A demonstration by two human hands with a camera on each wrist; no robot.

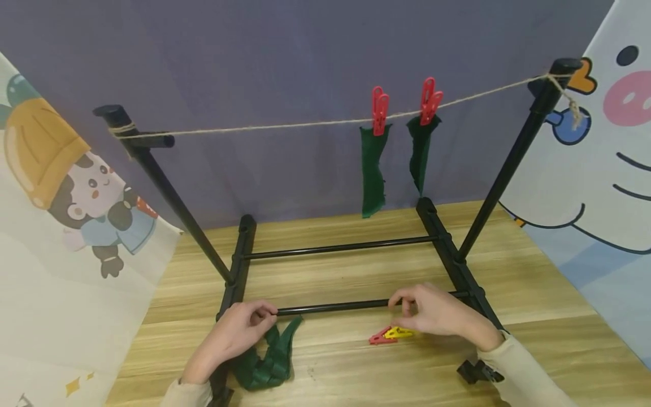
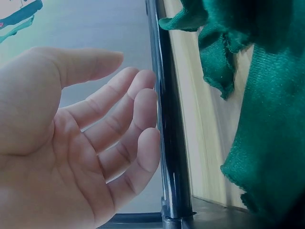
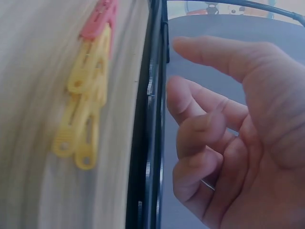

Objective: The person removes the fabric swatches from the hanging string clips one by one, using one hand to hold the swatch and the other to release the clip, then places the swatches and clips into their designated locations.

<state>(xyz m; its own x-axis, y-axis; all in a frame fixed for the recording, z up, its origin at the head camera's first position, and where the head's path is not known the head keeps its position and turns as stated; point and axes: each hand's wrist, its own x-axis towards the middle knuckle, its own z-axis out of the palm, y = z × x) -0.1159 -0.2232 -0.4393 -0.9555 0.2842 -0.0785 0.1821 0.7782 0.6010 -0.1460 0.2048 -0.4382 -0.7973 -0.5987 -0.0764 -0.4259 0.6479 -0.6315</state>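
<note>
My left hand (image 1: 238, 332) hovers by the left end of the black front crossbar (image 1: 333, 307), fingers loosely bent and the palm bare. Below it, a heap of green cloth strips (image 1: 264, 370) lies on the table. On the right, my right hand (image 1: 434, 312) is above and beside a pink clothespin (image 1: 379, 338) and yellow clothespins (image 3: 85, 109), its curled fingers holding nothing in the right wrist view. Two green cloth strips, a left one (image 1: 373, 175) and a right one (image 1: 420, 150), hang from the twine (image 1: 274, 125), each under red clothespins (image 1: 379, 110).
A black frame carries the twine between its left post (image 1: 178, 209) and right post (image 1: 506, 169). The rear crossbar (image 1: 338, 247) runs parallel to the front one. Behind stands a grey-purple panel (image 1: 254, 62); cartoon panels flank the wooden table (image 1: 529, 271).
</note>
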